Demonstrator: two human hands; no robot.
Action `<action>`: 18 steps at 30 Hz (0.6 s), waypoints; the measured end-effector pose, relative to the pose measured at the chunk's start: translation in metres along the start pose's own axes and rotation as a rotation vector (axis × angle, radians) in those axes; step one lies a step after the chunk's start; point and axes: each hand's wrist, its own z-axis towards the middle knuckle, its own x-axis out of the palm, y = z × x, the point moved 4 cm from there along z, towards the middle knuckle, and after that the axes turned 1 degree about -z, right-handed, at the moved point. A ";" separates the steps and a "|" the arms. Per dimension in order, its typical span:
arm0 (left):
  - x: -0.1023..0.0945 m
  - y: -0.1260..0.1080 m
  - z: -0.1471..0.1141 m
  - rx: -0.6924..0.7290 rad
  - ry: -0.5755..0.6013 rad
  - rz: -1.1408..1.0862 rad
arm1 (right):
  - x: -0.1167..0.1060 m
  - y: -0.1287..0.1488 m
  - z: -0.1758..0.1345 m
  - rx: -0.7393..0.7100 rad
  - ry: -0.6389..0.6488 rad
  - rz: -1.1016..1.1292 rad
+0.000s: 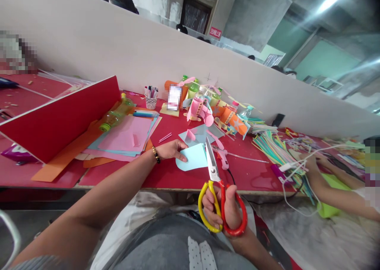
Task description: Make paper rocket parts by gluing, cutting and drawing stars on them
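Note:
My left hand (173, 150) pinches a light blue piece of paper (192, 158) by its left side, thumb on top; that end of the paper is rounded. In my right hand (227, 206) is a pair of scissors (213, 167) with one yellow and one red handle, its blades pointing up and away from me. The blade tips reach past the paper's right edge, and the blades look closed or nearly so. Whether they touch the paper I cannot tell. Just right of the blades lies a pink glue gun (222, 157).
Stacked coloured paper (124, 133) and a plastic bottle (114, 113) lie left, by a red divider (65, 119). Paper-and-bottle models (200, 109), a phone (174, 97) and a pen cup (151, 99) stand behind. At right are coloured strips (273, 147), a white cable (308, 157) and another person's arm (329, 187).

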 end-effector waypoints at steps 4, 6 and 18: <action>-0.002 0.002 0.001 0.002 -0.010 -0.002 | -0.016 0.015 -0.005 -0.122 -0.103 -0.252; -0.003 0.002 0.002 0.003 -0.014 -0.006 | -0.032 0.025 -0.008 -0.137 -0.195 -0.442; -0.003 -0.002 0.000 0.007 -0.022 0.019 | -0.168 0.075 -0.039 -0.001 -0.878 -1.631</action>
